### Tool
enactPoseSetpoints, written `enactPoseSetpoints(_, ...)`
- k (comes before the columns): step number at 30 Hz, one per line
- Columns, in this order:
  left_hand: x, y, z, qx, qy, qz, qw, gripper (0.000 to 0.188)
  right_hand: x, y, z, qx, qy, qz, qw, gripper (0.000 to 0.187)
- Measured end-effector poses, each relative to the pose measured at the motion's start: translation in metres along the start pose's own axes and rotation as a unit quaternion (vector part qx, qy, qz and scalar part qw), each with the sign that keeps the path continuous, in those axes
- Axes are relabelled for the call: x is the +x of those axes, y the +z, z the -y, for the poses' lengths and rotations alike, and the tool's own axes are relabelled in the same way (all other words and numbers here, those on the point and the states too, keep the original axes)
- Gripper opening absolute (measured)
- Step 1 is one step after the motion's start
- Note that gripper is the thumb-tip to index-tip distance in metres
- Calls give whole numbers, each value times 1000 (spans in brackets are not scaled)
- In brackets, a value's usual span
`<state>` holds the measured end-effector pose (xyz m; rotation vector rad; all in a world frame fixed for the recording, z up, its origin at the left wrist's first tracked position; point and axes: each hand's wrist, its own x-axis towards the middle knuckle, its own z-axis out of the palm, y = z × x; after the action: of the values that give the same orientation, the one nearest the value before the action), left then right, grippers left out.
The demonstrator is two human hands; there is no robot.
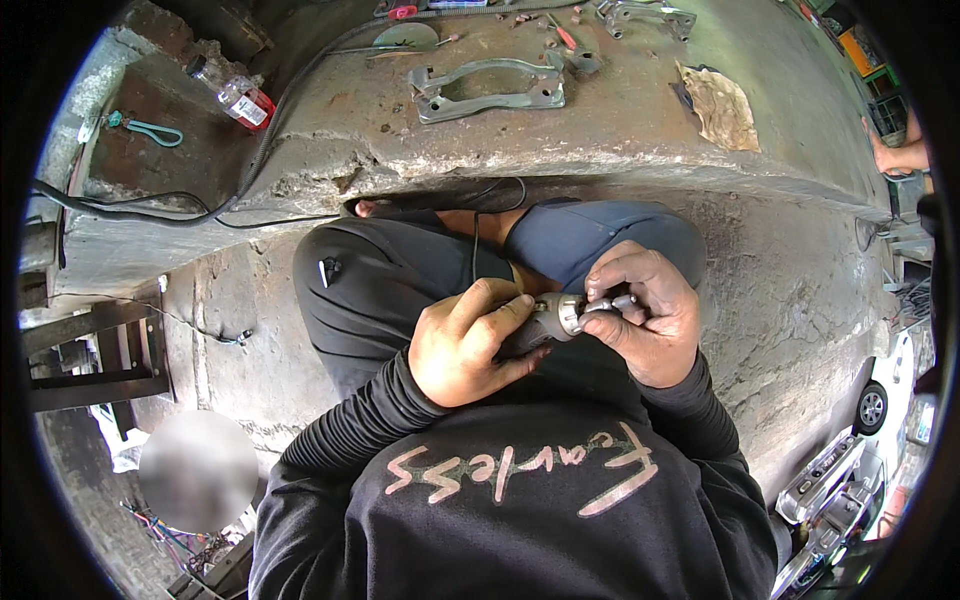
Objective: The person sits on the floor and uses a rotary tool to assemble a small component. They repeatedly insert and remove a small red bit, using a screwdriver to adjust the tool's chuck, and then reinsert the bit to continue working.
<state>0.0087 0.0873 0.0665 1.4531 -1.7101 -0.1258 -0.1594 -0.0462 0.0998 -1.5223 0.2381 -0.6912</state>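
My left hand [465, 342] is wrapped round the dark body of a handheld rotary tool [546, 322], held across my lap with its pale metal collar toward the right. At that end, my right hand [648, 312] pinches a small grey metal piece [622, 302] between thumb and fingers, close against the nose of the tool. Whether the piece is seated in the tool I cannot tell. Past my left hand runs a thin dark cord [476, 250]; where it ends is hidden.
On the concrete ledge ahead lie a metal bracket [487, 90], a second bracket [648, 17], a stained cloth [720, 108] and a disc [405, 37]. A bottle of red liquid [240, 98] and a black cable [262, 150] are at left. Another person's hand [893, 157] shows at far right.
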Motion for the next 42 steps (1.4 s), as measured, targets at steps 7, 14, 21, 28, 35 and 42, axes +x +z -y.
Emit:
enactPoseSetpoints(7, 0, 2, 7, -13, -4, -3, 1000, 71, 4, -5, -1, -63, -24, 20, 998, 29)
enactPoseSetpoints(14, 3, 4, 10, -45, -1, -13, 999, 74, 11, -9, 3, -108, -73, 36, 991, 34)
enactPoseSetpoints(21, 5, 5, 13, -54, -4, -9, 999, 73, 17, -22, 22, -366, -18, 80, 927, 31)
enactPoseSetpoints(28, 6, 6, 13, -57, -1, -5, 998, 69, 26, -26, 26, -359, -85, 129, 920, 29)
enactPoseSetpoints(35, 8, 6, 13, -66, 1, 4, 998, 67, 29, -29, 28, -415, -111, 213, 878, 32)
enactPoseSetpoints(42, 8, 7, 14, -56, -16, 4, 998, 67, 23, -29, 30, -375, -17, 79, 923, 35)
